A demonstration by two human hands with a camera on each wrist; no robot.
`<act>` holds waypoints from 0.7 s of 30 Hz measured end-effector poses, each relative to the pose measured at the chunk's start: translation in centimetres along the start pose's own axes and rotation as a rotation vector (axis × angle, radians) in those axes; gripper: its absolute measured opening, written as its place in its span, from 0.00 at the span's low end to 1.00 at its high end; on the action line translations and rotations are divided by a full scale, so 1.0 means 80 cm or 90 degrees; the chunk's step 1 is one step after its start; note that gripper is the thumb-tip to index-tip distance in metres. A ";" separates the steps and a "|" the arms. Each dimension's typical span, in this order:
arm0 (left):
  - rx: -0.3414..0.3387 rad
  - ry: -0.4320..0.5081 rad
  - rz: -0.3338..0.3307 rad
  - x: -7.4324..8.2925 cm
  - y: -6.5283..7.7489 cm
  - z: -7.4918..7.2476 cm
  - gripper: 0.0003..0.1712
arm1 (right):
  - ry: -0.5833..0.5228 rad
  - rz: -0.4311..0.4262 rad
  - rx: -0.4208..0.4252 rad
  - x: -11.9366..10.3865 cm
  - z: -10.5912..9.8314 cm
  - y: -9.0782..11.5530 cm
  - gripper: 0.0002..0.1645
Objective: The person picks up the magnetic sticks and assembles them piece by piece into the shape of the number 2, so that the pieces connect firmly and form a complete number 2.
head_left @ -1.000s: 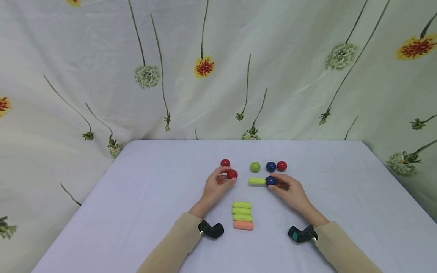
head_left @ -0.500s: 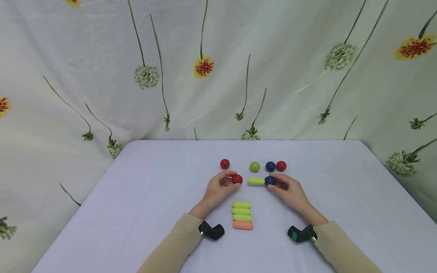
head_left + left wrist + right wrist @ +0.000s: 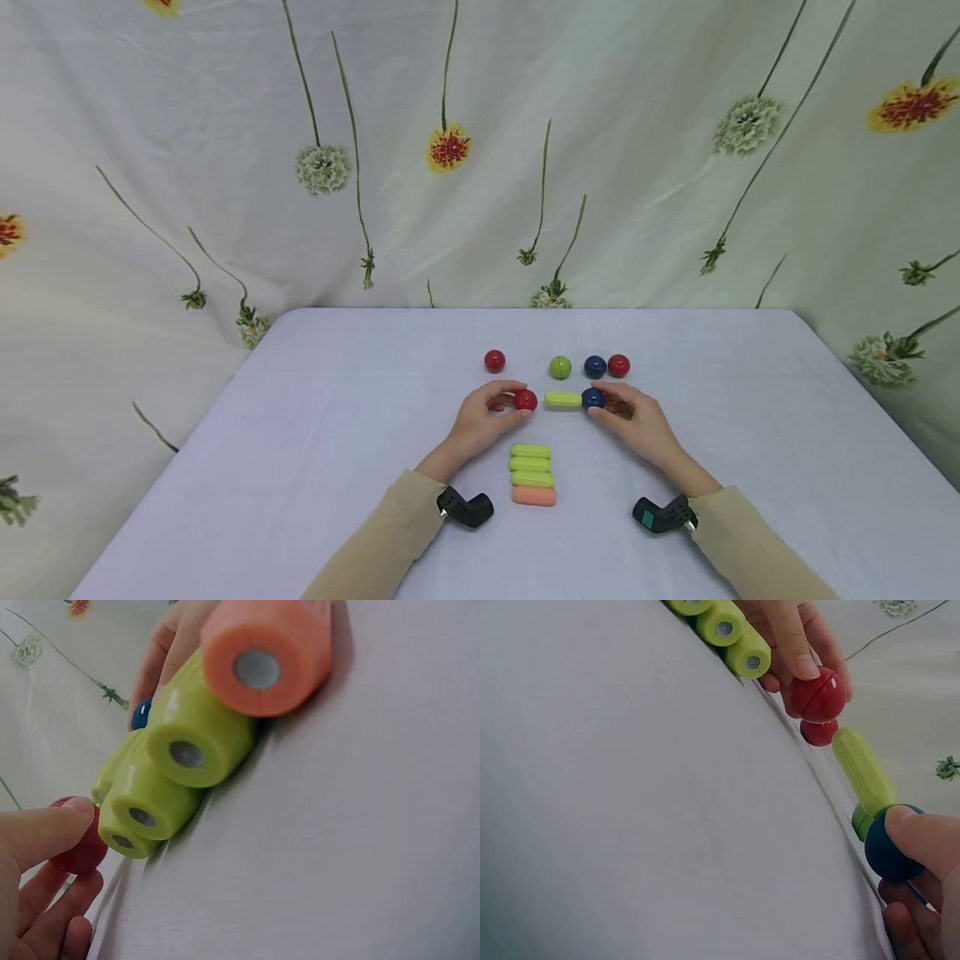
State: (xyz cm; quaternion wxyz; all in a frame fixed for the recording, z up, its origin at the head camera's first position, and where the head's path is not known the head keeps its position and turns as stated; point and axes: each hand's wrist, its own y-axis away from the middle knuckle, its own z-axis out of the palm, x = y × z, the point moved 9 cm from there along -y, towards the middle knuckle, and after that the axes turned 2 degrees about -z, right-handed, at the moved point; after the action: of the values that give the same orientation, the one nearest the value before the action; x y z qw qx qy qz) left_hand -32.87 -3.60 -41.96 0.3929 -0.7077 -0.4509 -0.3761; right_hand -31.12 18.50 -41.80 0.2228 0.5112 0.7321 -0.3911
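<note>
Thumb and fingers of my left hand [image 3: 483, 417] pinch a glossy red ball [image 3: 526, 400], seen large in the right wrist view too. Across from it, my right hand [image 3: 637, 421] holds a dark blue ball [image 3: 592, 398] between thumb and fingers. A yellow-green ribbed rod [image 3: 562, 400] sticks out leftward from that blue ball, end against it. Its free end points at the red ball, with a small gap between them. In the right wrist view the rod [image 3: 864, 771] slants up from under the right thumb.
Behind the hands lie a second red ball [image 3: 494, 361], a green ball [image 3: 560, 367], another blue ball [image 3: 595, 367] and a further red ball [image 3: 618, 365]. Nearer, several yellow-green rods [image 3: 531, 464] and an orange rod [image 3: 534, 496] lie side by side, with grey discs in their ends.
My left hand has brought its red ball rightward and slightly nearer the body, in line with the rod's free end. The right hand, with blue ball and rod, stays nearly still.
</note>
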 end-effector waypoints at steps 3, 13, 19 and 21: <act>-0.004 -0.006 0.004 0.000 0.000 0.001 0.22 | 0.001 0.002 0.001 0.000 -0.001 0.000 0.25; -0.013 -0.017 0.014 0.001 0.000 0.002 0.22 | -0.008 0.000 -0.005 -0.002 0.000 0.000 0.25; -0.020 -0.026 0.023 0.004 0.001 0.003 0.22 | -0.009 -0.002 -0.008 -0.004 0.000 0.001 0.26; -0.020 -0.029 0.023 0.004 0.001 0.003 0.22 | -0.009 -0.002 -0.008 -0.004 0.000 0.000 0.26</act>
State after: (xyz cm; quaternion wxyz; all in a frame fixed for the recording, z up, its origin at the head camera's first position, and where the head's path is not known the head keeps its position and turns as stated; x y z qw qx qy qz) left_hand -32.63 -3.31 -41.78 0.3780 -0.7302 -0.4408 -0.3599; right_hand -30.96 18.29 -41.60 0.2309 0.5057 0.7339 -0.3904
